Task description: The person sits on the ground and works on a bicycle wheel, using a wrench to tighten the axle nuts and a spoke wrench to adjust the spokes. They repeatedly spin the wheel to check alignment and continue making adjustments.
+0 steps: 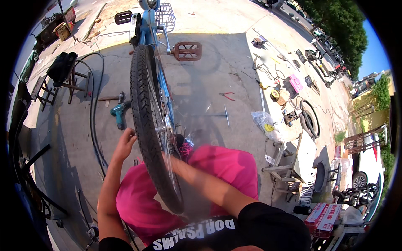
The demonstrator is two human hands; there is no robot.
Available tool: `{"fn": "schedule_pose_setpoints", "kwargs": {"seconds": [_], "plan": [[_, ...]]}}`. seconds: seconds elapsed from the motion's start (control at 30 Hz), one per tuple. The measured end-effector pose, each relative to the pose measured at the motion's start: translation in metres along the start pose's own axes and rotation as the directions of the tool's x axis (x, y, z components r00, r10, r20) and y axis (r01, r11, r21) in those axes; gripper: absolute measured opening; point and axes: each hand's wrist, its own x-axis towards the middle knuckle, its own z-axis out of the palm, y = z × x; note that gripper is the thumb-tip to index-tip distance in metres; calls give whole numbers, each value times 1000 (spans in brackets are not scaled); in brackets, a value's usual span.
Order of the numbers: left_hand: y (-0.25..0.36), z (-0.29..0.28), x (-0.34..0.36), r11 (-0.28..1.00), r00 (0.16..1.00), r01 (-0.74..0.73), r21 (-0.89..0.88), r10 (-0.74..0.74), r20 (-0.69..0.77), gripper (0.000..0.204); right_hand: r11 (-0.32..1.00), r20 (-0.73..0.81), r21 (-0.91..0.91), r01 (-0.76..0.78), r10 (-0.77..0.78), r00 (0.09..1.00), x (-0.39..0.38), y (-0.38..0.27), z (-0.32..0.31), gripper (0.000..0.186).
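Black, curved, block-treaded tyre (145, 125)

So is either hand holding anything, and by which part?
That cannot be told: the left hand is curled beside the tyre, any grip unclear, and the right hand is mostly hidden behind it.

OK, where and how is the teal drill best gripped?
Likely around the handle of the teal drill, from above and the left: it lies on the ground, handle toward the left hand, with the bicycle tyre close on its right.
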Motion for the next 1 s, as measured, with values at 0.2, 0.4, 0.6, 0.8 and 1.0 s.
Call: {"fn": "schedule_pose_setpoints", "kwargs": {"seconds": [0.2,0.4,0.6,0.8,1.0], "plan": [[15,-3,4,997,1000,17,-74,-17,9,21,997,-38,61,-40,42,998,-15,-13,18,17],[11,-8,0,578,761,642,-503,-559,329,45,998,-78,-16,58,-59,995,-28,-20,65,26],[6,-10,4,628,821,571,-529,-452,349,30,995,-78,-25,97,-99,992,-17,-8,21,26],[-3,-17,2,856,972,-233,462,201,118,25,1000,-65,12,-1,2,998,-17,-12,17,30],[10,-19,9,819,843,510,-264,-414,343,41,1000,-87,-19,12,-14,996,-19,-14,18,33]]}}
